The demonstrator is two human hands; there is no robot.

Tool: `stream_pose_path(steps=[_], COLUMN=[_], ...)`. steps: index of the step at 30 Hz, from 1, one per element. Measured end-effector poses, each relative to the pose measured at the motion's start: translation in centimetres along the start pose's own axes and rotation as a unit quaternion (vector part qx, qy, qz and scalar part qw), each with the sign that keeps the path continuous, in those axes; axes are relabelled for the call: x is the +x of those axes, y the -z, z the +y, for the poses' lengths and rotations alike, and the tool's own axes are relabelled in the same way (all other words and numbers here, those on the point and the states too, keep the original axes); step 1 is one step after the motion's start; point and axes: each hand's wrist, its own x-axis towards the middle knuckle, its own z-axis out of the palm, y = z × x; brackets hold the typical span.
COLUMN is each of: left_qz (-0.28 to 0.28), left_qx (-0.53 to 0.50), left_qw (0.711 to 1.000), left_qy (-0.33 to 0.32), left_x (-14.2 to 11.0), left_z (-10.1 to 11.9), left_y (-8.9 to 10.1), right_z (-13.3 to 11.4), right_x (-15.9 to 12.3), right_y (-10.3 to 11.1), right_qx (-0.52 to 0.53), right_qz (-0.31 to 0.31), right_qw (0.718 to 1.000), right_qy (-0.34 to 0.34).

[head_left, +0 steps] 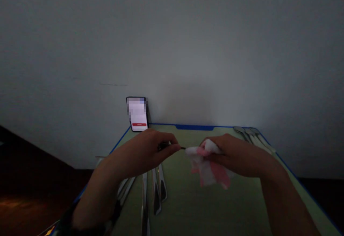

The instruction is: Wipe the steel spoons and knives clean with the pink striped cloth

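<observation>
My left hand (154, 148) is closed, with thumb and fingers pinching a thin metal piece of cutlery (183, 148) above the table. Its far end runs into a pink and white cloth (212, 173), so I cannot tell whether it is a spoon, fork or knife. My right hand (231, 153) grips the bunched cloth around that end, and the rest of the cloth hangs down below the fingers. Under my left forearm several shiny pieces of cutlery (145, 200) with broad handles lie on the table, their other ends partly hidden by the hand and arm.
Several spoons (249, 135) lie together at the table's back right corner. A lit phone (138, 116) leans on the grey wall (188, 49) at the back left. The pale green table (204, 214) has a blue edge. More slim cutlery (125, 191) is beside my left forearm.
</observation>
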Motion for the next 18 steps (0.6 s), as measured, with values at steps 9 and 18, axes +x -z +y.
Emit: stream_pose_path(steps=[9,18], left_qz=[0.05,0.045], left_qx=[0.063,0.023], left_qw=[0.997,0.999], left_qy=[0.016,-0.003], left_x=[1.6,4.0], left_z=[0.6,1.7], left_y=[-0.6,-1.2], right_z=[-0.6,0.4], right_x=[-0.3,-1.0], right_y=[1.2,2.4], right_qx=[-0.033,0.029], right_qz=[0.161,0.234], right_qw=[0.986,0.972], right_qy=[0.022,0.003])
